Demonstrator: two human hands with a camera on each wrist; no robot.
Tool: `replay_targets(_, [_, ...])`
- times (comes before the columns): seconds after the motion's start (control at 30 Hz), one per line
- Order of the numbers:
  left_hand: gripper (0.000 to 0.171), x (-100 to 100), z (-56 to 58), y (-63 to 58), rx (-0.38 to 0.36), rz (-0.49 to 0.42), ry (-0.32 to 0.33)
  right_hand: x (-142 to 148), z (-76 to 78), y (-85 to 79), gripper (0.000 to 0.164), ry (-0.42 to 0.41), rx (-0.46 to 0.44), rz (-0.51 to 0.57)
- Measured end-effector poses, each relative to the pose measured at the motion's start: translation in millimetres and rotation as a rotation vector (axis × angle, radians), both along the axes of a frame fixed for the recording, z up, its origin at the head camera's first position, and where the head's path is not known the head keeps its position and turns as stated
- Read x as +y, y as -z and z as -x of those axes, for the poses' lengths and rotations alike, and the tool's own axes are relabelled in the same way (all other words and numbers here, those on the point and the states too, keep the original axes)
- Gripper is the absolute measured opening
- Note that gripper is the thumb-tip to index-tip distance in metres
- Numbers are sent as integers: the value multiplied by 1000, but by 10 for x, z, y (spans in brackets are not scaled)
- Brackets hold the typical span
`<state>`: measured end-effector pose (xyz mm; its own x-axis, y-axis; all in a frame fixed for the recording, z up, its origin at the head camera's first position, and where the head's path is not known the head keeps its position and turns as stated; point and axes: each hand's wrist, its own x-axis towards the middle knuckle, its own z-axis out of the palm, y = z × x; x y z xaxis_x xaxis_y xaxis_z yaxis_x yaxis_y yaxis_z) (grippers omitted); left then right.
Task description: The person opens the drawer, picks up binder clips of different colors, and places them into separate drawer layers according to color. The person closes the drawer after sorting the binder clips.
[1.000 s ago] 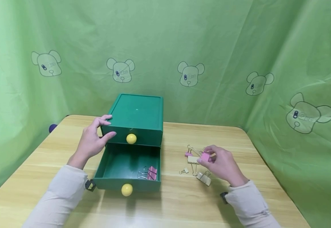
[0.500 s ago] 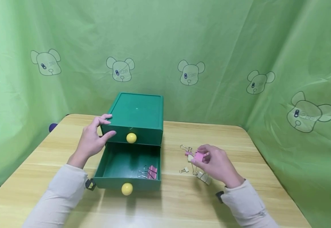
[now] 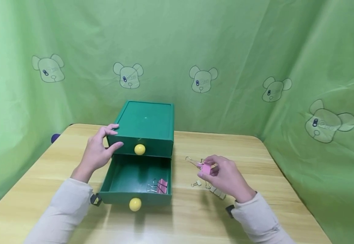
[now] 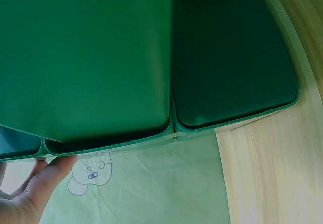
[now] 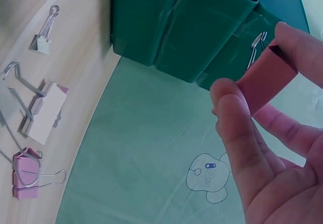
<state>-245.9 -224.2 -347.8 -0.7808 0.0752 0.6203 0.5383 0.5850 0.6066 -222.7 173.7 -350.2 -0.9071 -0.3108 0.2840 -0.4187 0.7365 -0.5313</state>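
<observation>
Head view: right hand (image 3: pixel 225 176) pinching a half-hidden pink clip (image 3: pixel 206 168) right of the cabinet (image 3: pixel 146 120), probably light, kinda stiff, best grabbed by its body.

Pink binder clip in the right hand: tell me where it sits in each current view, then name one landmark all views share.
Head: the pink binder clip is right of centre, below mid-height, pinched in the right hand.
Left wrist: not in the picture.
Right wrist: the pink binder clip is right of centre, a little above mid-height, in the same hand.
Shared landmark: the green drawer unit, visible in all three.
</observation>
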Motion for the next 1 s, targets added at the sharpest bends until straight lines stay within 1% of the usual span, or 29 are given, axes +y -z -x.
replay_targets(0.17, [34, -6, -11, 14, -8, 6, -5, -51, -27, -10, 44, -17, 2, 7])
replay_targets(0.33, [34, -2, 4, 15, -8, 10, -2, -89, -55, -42, 44, -19, 9, 1])
replay_targets(0.53, [34, -20, 2, 11, -21, -4, 0, -157, -65, -100, 42, -42, 33, 2])
replay_targets(0.67, [34, -22, -1, 2, -22, -9, 1, -196, -72, -130, 42, -53, 25, 9])
replay_targets(1.0, [34, -15, 4, 12, -26, -6, -1, -262, -80, -141, 43, -77, 26, 7])
